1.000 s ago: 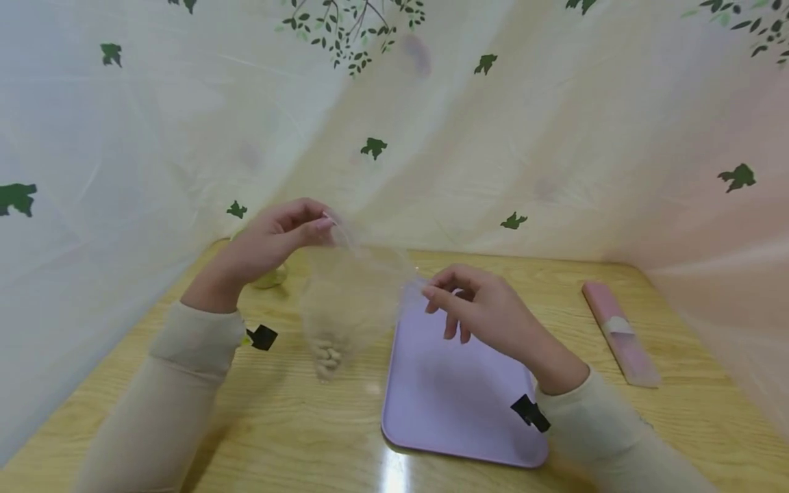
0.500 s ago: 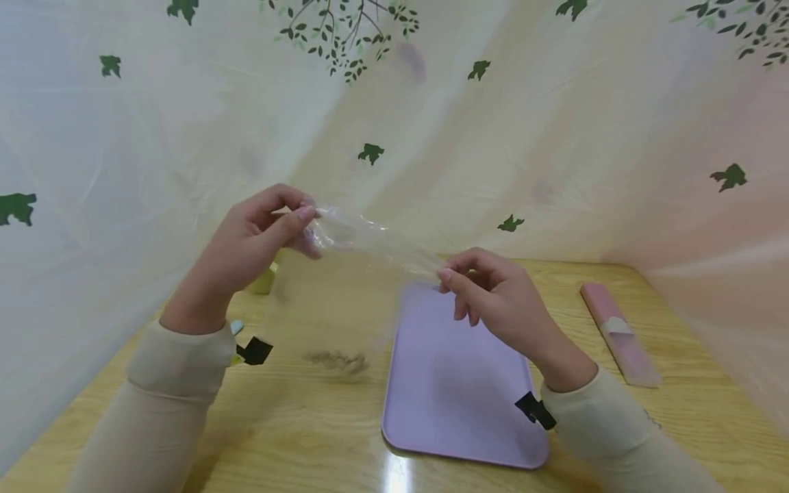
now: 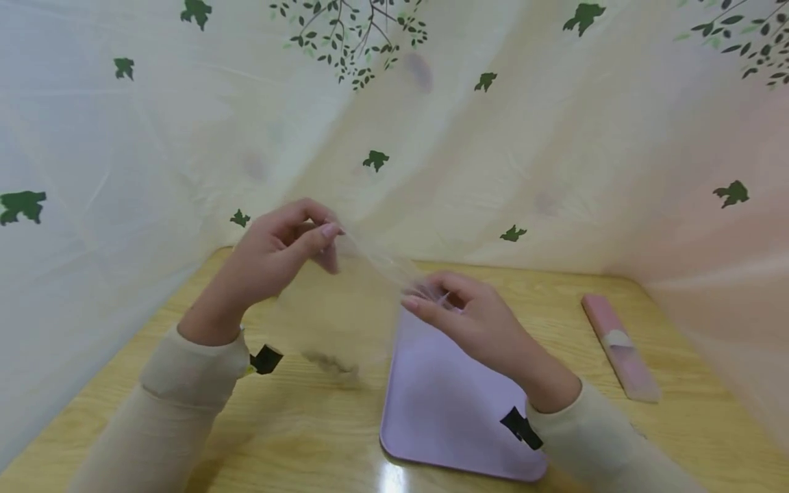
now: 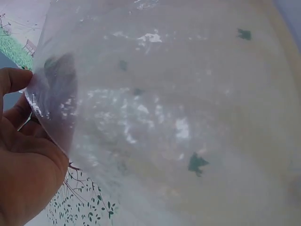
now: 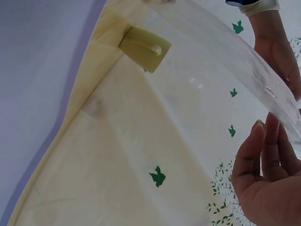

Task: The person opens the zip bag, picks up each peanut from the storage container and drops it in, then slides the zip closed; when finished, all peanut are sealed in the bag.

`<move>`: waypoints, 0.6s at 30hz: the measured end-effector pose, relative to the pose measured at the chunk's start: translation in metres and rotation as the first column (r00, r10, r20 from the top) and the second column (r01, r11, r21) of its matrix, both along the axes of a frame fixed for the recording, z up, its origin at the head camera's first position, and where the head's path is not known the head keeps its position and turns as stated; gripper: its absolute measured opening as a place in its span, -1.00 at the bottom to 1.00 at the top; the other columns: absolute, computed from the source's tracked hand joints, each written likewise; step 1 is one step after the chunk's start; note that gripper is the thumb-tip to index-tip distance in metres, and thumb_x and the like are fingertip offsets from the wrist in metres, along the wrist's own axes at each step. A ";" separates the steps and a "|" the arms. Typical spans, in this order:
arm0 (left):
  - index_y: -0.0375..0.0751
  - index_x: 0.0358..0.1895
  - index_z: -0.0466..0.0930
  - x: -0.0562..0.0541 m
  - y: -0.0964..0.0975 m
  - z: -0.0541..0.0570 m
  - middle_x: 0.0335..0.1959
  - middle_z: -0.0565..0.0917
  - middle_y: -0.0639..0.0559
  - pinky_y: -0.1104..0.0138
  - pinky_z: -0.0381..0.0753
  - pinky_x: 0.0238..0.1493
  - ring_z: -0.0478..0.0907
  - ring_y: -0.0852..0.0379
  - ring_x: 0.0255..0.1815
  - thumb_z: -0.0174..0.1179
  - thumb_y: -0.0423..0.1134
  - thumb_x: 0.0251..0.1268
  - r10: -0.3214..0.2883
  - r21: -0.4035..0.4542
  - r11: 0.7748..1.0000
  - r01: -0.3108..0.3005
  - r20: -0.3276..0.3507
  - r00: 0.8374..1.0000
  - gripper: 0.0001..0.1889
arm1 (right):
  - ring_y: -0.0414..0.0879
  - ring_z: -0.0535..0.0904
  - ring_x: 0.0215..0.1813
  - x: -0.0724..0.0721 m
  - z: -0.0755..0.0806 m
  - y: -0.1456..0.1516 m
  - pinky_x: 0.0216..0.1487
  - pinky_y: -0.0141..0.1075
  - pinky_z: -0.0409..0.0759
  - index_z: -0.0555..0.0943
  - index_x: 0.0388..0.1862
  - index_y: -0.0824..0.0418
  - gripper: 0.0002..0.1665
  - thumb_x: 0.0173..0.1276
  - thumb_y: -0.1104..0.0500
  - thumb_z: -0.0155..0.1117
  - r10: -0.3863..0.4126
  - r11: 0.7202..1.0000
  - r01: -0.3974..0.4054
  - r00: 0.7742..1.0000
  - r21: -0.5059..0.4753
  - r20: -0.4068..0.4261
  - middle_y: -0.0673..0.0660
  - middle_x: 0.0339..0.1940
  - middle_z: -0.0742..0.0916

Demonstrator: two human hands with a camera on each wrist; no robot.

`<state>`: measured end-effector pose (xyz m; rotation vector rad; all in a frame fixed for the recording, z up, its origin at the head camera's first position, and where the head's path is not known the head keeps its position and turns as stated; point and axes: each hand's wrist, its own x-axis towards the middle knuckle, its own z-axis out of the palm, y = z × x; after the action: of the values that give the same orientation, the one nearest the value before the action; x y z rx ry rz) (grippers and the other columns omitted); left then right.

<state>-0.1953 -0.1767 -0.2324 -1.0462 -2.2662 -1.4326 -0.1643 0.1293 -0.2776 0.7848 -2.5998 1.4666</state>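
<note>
A clear plastic bag (image 3: 364,308) hangs between my two hands above the table. Small pale pieces (image 3: 333,363), blurred here, lie at its bottom. My left hand (image 3: 277,260) pinches the bag's upper left edge between thumb and fingers. Lower down and to the right, my right hand (image 3: 481,329) pinches the other upper corner, where the film bunches up. The bag's top edge slants down from left to right. In the left wrist view, the shiny film (image 4: 164,108) fills most of the picture. Under the right hand lies a purple tray (image 3: 456,418).
A pink case (image 3: 619,349) with a pale band lies on the wooden table (image 3: 296,438) at the right. The right wrist view shows a yellow-green object (image 5: 146,49) on the table beyond the bag. A cream curtain (image 3: 431,171) with green birds encloses the table.
The bag was first bunched, then spread wide half a second ago. Since then my hands have drawn closer, the left moving right and down, the right moving left and down.
</note>
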 end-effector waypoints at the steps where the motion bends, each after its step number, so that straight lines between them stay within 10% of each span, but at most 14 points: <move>1: -0.27 0.02 0.59 0.000 0.001 -0.001 -0.39 0.73 -0.04 0.27 0.84 -0.06 0.79 0.03 -0.34 0.09 -0.26 0.70 -0.012 -0.013 1.000 0.012 0.015 1.000 -0.85 | -0.11 0.74 -0.01 -0.001 0.001 -0.003 0.01 -0.22 0.73 0.75 0.04 -0.13 -0.76 0.55 -0.16 0.38 -0.004 1.000 0.004 1.000 -0.012 0.008 -0.09 -0.05 0.84; 9: -0.13 -0.04 0.72 -0.004 0.009 -0.007 -0.32 0.73 -0.05 0.26 0.81 -0.14 0.73 0.06 -0.32 0.30 -0.20 0.57 -0.079 -0.138 0.986 0.093 0.100 0.992 -0.89 | -0.12 0.81 0.06 -0.011 0.009 -0.012 0.13 -0.03 0.80 0.78 0.10 -0.01 -0.73 0.62 -0.07 0.31 0.052 0.995 -0.050 0.998 -0.086 0.027 0.04 -0.01 0.88; 18: -0.13 -0.02 0.83 -0.003 0.015 -0.004 -0.31 0.70 0.00 0.27 0.79 -0.18 0.69 0.10 -0.34 0.31 -0.28 0.54 -0.080 -0.131 0.988 0.081 0.010 0.997 -0.87 | -0.11 0.79 0.08 -0.014 0.010 -0.011 0.12 -0.16 0.80 0.74 0.14 -0.08 -0.76 0.59 -0.05 0.35 0.083 0.988 -0.082 0.997 -0.130 -0.002 -0.05 0.02 0.84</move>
<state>-0.1988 -0.1622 -0.2365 -1.1877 -2.3746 -1.3315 -0.1778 0.1184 -0.2673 0.8847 -2.4710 1.6417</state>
